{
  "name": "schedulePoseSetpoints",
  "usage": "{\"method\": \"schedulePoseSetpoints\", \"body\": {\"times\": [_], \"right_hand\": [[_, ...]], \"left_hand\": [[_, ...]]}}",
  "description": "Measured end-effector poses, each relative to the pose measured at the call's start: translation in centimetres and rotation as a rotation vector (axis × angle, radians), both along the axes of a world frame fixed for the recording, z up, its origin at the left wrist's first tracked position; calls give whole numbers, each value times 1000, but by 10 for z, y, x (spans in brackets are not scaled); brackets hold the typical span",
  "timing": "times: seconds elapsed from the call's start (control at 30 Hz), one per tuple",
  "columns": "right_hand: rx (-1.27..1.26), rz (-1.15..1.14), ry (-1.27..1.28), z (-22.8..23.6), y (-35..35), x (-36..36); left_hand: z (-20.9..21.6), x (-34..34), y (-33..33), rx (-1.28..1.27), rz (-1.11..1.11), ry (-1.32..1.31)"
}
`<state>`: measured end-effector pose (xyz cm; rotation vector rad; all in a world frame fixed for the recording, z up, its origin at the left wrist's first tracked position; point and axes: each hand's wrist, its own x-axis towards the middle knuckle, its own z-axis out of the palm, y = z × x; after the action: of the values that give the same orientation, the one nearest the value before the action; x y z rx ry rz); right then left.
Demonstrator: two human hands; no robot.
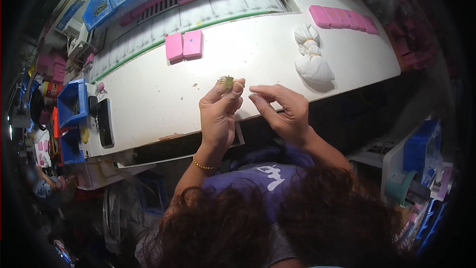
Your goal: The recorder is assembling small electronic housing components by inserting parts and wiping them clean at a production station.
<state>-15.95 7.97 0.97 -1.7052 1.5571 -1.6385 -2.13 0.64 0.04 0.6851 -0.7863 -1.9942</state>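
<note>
My left hand (220, 114) is raised over the near part of the white table, its thumb and fingers closed. Between the fingertips it grips a small greenish-gold lattice-like piece (226, 82), whose finer detail is too small to tell. Just to the right, my right hand (286, 110) is held in a pinch, thumb and forefinger tips close together and pointing at the left hand. Whatever those tips hold, if anything, is too small to make out. The two hands are slightly apart.
Two pink blocks (184, 46) lie beyond my hands. A tied white cloth bundle (314, 57) sits to the right, below a row of pink blocks (343, 19). A phone (105, 123) lies at the left edge near blue bins (72, 103). A green-edged rack (188, 22) runs along the back.
</note>
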Motion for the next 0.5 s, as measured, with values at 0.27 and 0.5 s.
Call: {"method": "schedulePoseSetpoints", "body": {"times": [0.27,0.5], "right_hand": [[-259,-66,235,-3,-15,1],[-204,-104,173,1,-18,-9]], "left_hand": [[-3,0,2,-58,-22,18],[-4,2,-3,-158,-119,-127]]}}
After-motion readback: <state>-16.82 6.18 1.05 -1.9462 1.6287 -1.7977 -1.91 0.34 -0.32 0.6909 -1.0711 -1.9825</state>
